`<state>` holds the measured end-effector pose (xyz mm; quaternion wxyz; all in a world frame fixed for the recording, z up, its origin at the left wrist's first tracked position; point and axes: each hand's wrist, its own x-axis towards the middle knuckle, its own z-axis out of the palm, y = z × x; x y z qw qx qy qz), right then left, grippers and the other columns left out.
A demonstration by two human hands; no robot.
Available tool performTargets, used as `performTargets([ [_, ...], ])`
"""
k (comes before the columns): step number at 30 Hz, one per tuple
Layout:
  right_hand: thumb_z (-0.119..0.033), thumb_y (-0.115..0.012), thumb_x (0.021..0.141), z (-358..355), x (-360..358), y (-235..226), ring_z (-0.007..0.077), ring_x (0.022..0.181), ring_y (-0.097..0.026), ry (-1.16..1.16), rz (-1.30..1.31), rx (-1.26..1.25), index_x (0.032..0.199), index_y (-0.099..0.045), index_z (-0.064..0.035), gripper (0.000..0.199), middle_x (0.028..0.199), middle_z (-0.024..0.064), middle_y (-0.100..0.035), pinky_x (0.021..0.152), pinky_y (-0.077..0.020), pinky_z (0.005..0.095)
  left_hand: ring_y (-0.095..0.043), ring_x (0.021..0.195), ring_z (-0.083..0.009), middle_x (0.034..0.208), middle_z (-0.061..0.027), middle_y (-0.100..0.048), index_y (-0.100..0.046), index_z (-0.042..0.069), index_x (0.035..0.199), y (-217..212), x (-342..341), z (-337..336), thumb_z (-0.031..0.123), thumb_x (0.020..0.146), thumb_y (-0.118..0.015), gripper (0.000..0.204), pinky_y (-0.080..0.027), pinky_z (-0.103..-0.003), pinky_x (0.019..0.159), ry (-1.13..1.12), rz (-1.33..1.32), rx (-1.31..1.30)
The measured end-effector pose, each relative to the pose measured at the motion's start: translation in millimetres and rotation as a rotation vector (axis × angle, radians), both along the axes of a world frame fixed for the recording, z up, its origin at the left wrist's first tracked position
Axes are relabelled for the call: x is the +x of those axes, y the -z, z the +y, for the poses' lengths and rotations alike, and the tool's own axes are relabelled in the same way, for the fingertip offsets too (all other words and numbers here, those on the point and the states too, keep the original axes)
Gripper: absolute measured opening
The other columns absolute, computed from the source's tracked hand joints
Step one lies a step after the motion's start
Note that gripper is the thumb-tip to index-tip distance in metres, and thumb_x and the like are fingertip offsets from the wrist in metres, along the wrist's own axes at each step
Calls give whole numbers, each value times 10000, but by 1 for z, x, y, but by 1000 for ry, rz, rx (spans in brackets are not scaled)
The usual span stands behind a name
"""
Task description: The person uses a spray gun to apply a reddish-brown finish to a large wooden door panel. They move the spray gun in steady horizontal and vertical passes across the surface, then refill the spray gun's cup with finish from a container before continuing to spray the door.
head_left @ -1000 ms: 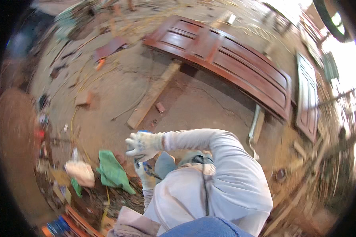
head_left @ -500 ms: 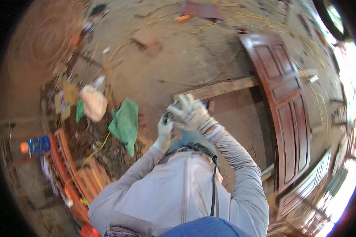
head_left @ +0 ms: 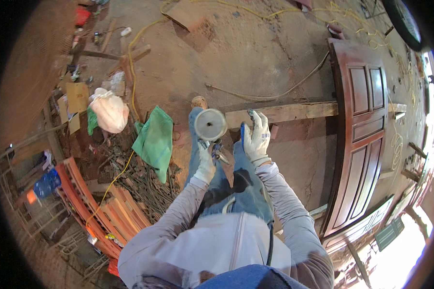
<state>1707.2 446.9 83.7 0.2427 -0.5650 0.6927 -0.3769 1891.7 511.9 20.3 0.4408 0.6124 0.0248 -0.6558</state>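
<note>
My left hand (head_left: pixel 206 164), in a white work glove, is closed around what looks like a spray gun. Its round, pale cup (head_left: pixel 210 124) faces up, with a small dark spot at the centre of the lid, and metal parts (head_left: pixel 220 153) stick out below beside my fingers. Most of the handle is hidden by the glove and cup. To the right, apart from it, my gloved right hand (head_left: pixel 258 138) has its fingers stretched forward and nothing visible in them. Dark stains mark a fingertip. Both hands are above my jeans-clad legs.
A brown panelled door (head_left: pixel 359 139) rests across a wooden beam (head_left: pixel 284 113) on the right. Left lie a green cloth (head_left: pixel 155 142), a pale bag (head_left: pixel 110 111), scrap sticks (head_left: pixel 130 166) and reddish slatted wood (head_left: pixel 89 202). A yellow cord (head_left: pixel 131 62) crosses the dirt floor.
My hands were together half a second ago; now they are apart, the right one opened out to the right. The round cup has come into sight at my left hand. The view has shifted.
</note>
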Motion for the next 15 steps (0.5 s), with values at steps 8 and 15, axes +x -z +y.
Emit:
performTargets([
  [8, -208, -592, 879, -52, 31, 380, 364, 1072, -607, -236, 376, 901, 1280, -524, -112, 419, 1248, 175, -532, 867, -523, 478, -620, 1062, -244, 1204, -108, -619, -490, 61, 1332, 180, 60, -33, 198, 964, -589, 405, -495, -338, 868, -5, -192, 249],
  [15, -176, -568, 900, -182, 44, 593, 276, 847, -706, -225, 688, 970, 1271, -530, -130, 375, 1086, 152, -614, 652, -570, 432, -626, 1093, -266, 1251, -127, -609, -531, 7, 1281, 201, 85, -45, 200, 978, -536, 359, -515, -377, 951, 46, -137, 232],
])
